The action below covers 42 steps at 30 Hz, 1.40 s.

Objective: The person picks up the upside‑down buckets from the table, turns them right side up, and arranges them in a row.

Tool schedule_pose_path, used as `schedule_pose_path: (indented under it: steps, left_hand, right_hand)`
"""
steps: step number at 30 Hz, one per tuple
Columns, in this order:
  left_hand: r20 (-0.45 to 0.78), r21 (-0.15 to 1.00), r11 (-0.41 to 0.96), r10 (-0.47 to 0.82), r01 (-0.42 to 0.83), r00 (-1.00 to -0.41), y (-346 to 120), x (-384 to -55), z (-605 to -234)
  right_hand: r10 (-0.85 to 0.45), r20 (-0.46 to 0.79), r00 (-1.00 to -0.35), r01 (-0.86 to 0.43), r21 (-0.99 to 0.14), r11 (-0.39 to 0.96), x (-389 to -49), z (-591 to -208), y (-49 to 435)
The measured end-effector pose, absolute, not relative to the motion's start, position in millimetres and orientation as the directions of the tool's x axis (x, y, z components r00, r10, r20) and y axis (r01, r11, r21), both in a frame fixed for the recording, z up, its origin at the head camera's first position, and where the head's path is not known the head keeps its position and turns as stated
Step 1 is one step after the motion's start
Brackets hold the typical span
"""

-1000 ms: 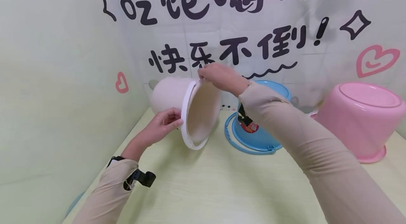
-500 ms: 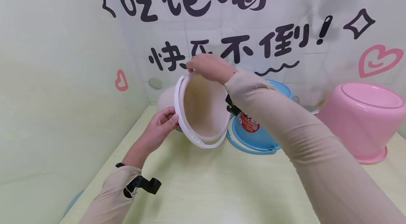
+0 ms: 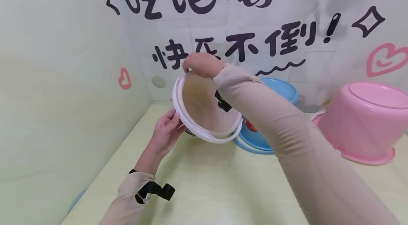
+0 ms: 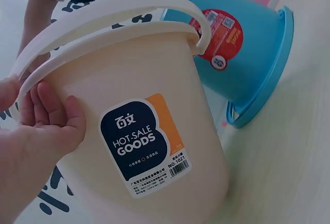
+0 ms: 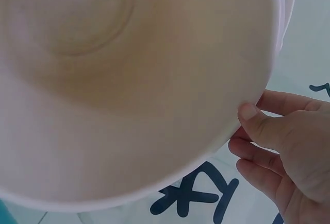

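Observation:
A cream-white bucket [image 3: 207, 108] is tipped in the head view, its mouth facing me and its inside bare. My left hand [image 3: 166, 131] pinches the left of its rim together with the white handle [image 4: 129, 5], thumb outside and fingers curled beneath. At the top of the rim, my right hand [image 3: 202, 65] grips the edge between thumb and fingers, as the right wrist view shows. A dark blue and orange label [image 4: 142, 141] is on the bucket's outer wall. My right forearm hides part of the bucket's right side.
An upside-down blue bucket [image 3: 282, 90] with a red sticker stands behind my right forearm. Farther right is an upside-down pink bucket [image 3: 366, 122]. A wall with black lettering closes the back of the pale table [image 3: 204, 182]; another wall [image 3: 63, 76] borders its left.
The cream-white bucket has swung round, so its mouth now faces me rather than sideways. My right hand has shifted left with the rim, and my left hand keeps its grip.

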<state>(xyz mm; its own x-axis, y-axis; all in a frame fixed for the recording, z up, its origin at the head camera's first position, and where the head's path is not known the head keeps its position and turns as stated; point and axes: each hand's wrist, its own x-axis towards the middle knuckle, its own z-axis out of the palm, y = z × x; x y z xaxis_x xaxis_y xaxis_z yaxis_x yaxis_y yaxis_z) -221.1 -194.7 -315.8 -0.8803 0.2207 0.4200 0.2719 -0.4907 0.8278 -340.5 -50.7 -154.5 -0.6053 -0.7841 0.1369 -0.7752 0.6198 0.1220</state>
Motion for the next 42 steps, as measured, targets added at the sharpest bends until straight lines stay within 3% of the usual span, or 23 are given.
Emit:
schedule_pose_path:
  steps: [9, 17, 42]
  left_hand:
    - [0.368, 0.761, -0.616, 0.154, 0.202, -0.917, -191, -220, -324]
    - [0.375, 0.732, -0.653, 0.148, 0.195, -0.915, -201, -222, -328]
    - [0.400, 0.670, -0.741, 0.316, 0.039, -0.860, -257, -256, -340]
  right_hand:
    - [-0.838, 0.078, -0.540, -0.825, 0.144, 0.546, -355, -162, -71]
    - [-0.826, 0.071, -0.559, -0.816, 0.132, 0.564, -363, -169, -92]
    - [-0.765, 0.043, -0.643, -0.758, 0.106, 0.643, -396, -191, -139]
